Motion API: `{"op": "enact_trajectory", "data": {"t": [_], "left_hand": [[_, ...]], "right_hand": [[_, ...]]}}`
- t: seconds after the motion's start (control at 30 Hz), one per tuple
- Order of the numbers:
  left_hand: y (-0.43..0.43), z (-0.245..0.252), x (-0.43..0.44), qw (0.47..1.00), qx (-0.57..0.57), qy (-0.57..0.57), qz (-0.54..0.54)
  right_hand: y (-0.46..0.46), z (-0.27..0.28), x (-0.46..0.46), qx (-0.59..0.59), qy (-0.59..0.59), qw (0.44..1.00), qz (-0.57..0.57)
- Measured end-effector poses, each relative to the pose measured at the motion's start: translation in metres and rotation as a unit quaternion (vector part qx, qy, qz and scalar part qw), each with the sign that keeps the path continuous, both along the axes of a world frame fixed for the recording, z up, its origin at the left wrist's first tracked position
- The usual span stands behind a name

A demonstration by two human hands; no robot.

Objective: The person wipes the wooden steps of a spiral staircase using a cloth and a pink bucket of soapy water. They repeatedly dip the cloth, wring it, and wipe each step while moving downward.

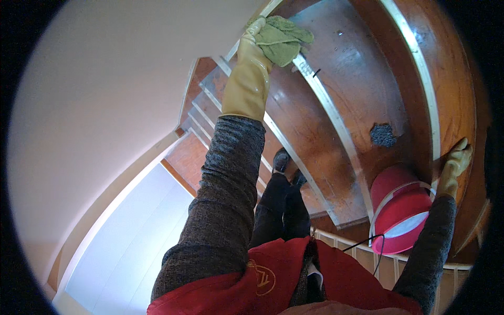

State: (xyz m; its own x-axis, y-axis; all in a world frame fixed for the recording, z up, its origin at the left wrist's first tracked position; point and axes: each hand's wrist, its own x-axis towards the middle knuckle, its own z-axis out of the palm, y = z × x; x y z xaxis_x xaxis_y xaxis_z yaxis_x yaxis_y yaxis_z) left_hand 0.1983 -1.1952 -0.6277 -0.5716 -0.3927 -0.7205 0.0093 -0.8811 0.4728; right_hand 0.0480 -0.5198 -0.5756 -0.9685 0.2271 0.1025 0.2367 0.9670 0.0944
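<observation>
My left hand (256,33), in a long yellow rubber glove, grips a green cloth (281,41). The cloth lies at the wall end of a winding wooden stair, over the pale nosing strip (325,98) of a step. Far to the right, my right hand (456,161), gloved the same way, leans on a higher tread (453,90); nothing shows in it. Just below that hand stands a red bucket (401,212) with a pale handle, its inside partly visible. A grey scouring pad (382,134) rests on the tread between the hands.
A plain wall (110,86) runs along the left of the stairs. Lower steps (201,114) descend at the left, towards a pale floor (134,240). My shoes (281,159) stand on a lower step. Behind the bucket runs a railing with balusters (397,271). Small debris (340,34) dots the upper tread.
</observation>
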Motion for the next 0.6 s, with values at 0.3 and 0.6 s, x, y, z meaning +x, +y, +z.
{"op": "enact_trajectory", "data": {"t": [0.3, 0.6], "left_hand": [[-0.072, -0.045, 0.162, 0.978, -0.014, -0.206, 0.007], [0.075, 0.126, -0.004, 0.780, -0.515, -0.022, -0.354]], "right_hand": [[0.017, -0.010, -0.006, 0.044, 0.015, 0.999, 0.004], [-0.017, 0.001, 0.010, 0.053, 0.034, 0.998, -0.014]]}}
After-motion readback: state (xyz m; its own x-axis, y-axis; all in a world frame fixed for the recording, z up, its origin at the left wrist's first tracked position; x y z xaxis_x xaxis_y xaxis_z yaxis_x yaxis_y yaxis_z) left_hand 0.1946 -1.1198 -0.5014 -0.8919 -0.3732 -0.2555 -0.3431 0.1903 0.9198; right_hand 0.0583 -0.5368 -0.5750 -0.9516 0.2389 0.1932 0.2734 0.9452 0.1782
